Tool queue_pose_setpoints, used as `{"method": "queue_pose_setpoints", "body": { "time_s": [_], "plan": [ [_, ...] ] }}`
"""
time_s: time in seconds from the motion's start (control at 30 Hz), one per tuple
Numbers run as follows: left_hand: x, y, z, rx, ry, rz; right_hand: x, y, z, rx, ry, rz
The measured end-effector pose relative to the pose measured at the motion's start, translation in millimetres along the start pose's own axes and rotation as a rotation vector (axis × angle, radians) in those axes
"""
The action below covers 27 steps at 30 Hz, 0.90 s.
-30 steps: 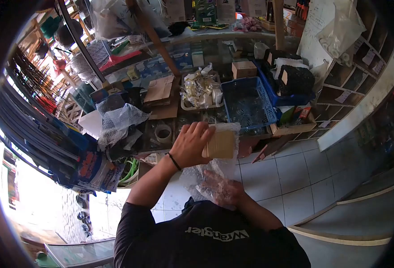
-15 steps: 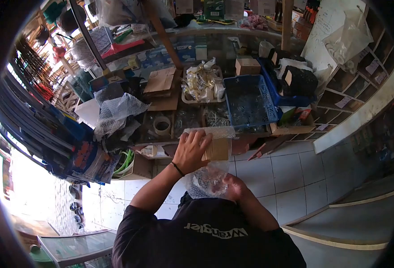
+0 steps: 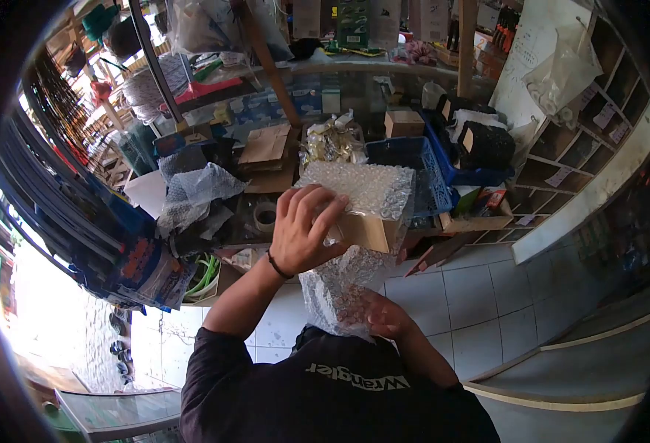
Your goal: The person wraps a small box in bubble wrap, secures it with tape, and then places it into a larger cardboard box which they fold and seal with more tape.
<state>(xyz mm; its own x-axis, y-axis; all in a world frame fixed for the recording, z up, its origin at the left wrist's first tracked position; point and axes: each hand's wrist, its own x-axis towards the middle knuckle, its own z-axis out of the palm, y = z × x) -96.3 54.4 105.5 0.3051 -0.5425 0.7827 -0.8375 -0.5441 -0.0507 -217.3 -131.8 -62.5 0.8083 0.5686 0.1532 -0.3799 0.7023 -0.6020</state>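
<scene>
Counter [image 3: 358, 90] with blue basket [image 3: 438, 188], cardboard [image 3: 264, 145]

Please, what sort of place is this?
Probably a small shop, perhaps for hardware: there is a glass-topped counter, a compartment rack with paper labels, and a filled plastic bag hanging beside it.

clr plastic bag [image 3: 563, 72] hangs nr cubby shelf [image 3: 554, 162].
</scene>
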Motion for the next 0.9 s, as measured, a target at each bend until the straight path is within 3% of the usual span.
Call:
{"method": "queue_pose_setpoints", "body": {
  "time_s": [0.13,0.27,0.33,0.4,0.47,0.53,0.6,0.77,0.9],
  "plan": [
    [20,-4,-28,0.042,0.127,0.117,-5,-22,20,0.092,0.046,0.081],
    [40,2,-54,0.011,0.237,0.161,-5,-32,6,-0.118,-0.14,0.061],
    [47,6,-68,-0.027,0.239,0.163,-5,-43,-8,-0.176,-0.21,0.116],
    [52,10,-80,-0.067,0.236,0.172,-13,-42,-63,-0.229,-0.242,-0.036],
    [57,13,-89,-0.111,0.228,0.189,-15,-49,-78,-0.155,-0.077,-0.08],
    [60,17,-98,-0.097,0.192,0.221,-6,-73,-62,0.045,0.286,-0.012],
    [66,20,-107,-0.097,0.134,0.258,13,-94,-52,0.074,0.441,-0.011],
    [73,27,-112,-0.189,-0.022,0.259,49,-120,-38,-0.051,0.41,-0.027],
    [71,27,-100,-0.151,-0.087,0.215,64,-105,-21,-0.047,0.296,-0.024]
  ]
}}
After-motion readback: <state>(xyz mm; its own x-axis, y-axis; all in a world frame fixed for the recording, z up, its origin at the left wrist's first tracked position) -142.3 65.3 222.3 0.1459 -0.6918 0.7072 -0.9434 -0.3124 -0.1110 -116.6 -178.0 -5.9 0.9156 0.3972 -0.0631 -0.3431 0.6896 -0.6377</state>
